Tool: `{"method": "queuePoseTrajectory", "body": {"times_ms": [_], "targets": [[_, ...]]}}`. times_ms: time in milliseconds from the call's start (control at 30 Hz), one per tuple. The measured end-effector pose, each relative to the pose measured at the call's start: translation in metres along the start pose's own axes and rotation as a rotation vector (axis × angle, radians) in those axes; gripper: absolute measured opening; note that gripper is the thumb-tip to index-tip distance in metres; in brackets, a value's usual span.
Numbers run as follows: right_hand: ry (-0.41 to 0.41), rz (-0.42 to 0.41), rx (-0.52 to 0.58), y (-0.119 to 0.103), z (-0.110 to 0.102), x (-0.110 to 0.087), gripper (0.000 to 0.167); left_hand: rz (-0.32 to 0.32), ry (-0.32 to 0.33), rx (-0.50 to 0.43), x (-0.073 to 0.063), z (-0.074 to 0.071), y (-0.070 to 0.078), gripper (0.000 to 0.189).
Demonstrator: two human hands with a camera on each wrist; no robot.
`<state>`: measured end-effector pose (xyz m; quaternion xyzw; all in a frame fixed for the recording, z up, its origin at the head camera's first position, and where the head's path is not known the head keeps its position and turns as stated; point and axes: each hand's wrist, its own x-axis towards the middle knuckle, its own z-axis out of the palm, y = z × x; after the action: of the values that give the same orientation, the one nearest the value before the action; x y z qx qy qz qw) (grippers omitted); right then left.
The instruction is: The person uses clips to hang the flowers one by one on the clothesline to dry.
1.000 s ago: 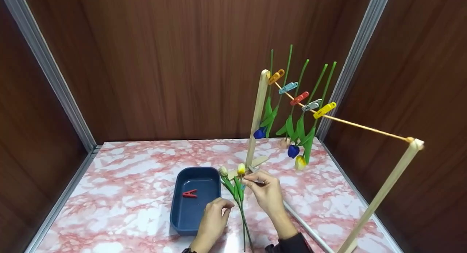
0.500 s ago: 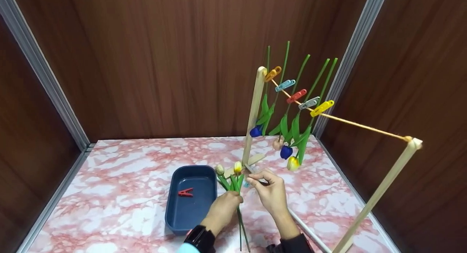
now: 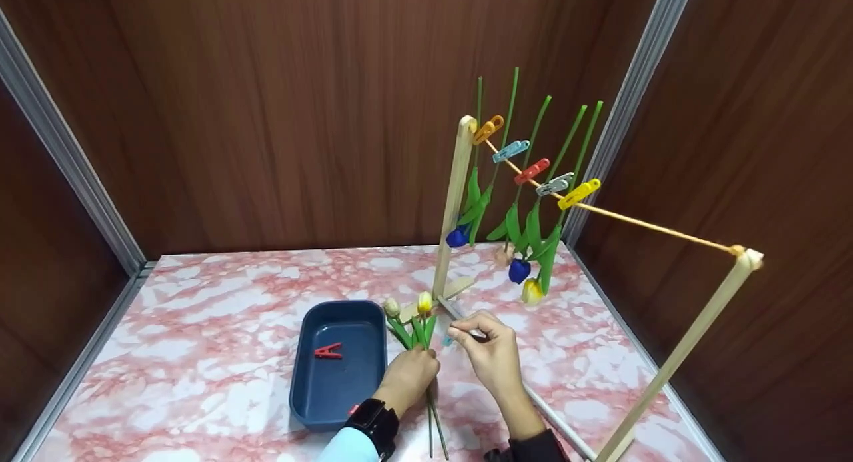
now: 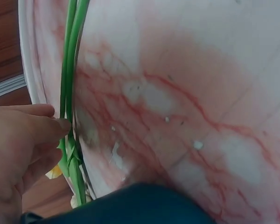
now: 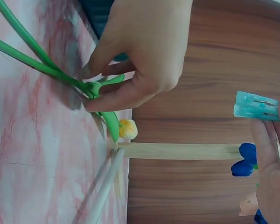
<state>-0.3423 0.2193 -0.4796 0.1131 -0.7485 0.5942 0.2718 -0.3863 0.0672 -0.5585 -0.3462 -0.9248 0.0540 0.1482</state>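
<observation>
Two artificial tulips, one yellow [image 3: 424, 303] and one whitish [image 3: 392, 308], lie on the table with their green stems [image 3: 437, 423] crossing. My left hand [image 3: 410, 375] is around the upper stems just below the blooms. In the right wrist view, the thumb and fingers of that hand [image 5: 144, 56] pinch the stems near the leaves. To the right, my right hand [image 3: 493, 352] is raised beside the flowers, holding a light blue clothespin [image 5: 252, 106] between thumb and fingers. Most of the clothespin is hidden in the head view.
A dark blue tray [image 3: 298, 375] with a red clothespin [image 3: 328, 351] stands left of my hands. On the right, a cord [image 3: 656, 227] runs between wooden posts [image 3: 455, 205]; several tulips hang head-down from it by coloured clothespins [image 3: 580, 194]. A grey bar [image 3: 560, 422] joins the post bases.
My left hand has moved up and right from beside the tray onto the tulip stems. The right hand keeps the clothespin, slightly farther from the blooms. The head view has shifted a little.
</observation>
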Motion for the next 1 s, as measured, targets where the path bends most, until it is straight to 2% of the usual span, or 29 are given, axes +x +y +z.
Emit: {"method": "queuePoseTrajectory", "body": {"times_ms": [200,300,433,533,633,767,867,1000], "targets": [[0.001,-0.015,-0.002,-0.003,0.0,0.0,0.007,-0.013,0.025,0.08,0.002,0.002,0.004,0.014],[0.003,-0.014,0.013,-0.004,-0.001,-0.001,0.006,-0.023,0.031,0.092,0.003,0.002,0.004,0.016],[0.003,-0.008,0.038,-0.007,-0.004,-0.001,0.005,-0.022,0.042,0.074,0.003,-0.002,0.002,0.015],[0.013,0.001,0.055,-0.012,-0.008,0.0,0.005,-0.021,0.088,-0.001,0.003,-0.007,0.0,0.015],[0.026,-0.007,0.055,-0.021,-0.015,0.002,0.005,-0.043,0.194,-0.17,0.005,-0.012,-0.004,0.018],[0.061,-0.086,0.013,-0.036,-0.03,0.01,0.006,-0.056,0.413,-0.414,0.007,-0.017,-0.008,0.021],[0.103,-0.163,0.005,-0.046,-0.041,0.018,0.006,-0.074,0.584,-0.524,0.01,-0.021,-0.011,0.018],[0.134,-0.209,0.082,-0.06,-0.051,0.025,0.007,-0.165,0.752,-0.611,0.014,-0.027,-0.012,0.015]]}}
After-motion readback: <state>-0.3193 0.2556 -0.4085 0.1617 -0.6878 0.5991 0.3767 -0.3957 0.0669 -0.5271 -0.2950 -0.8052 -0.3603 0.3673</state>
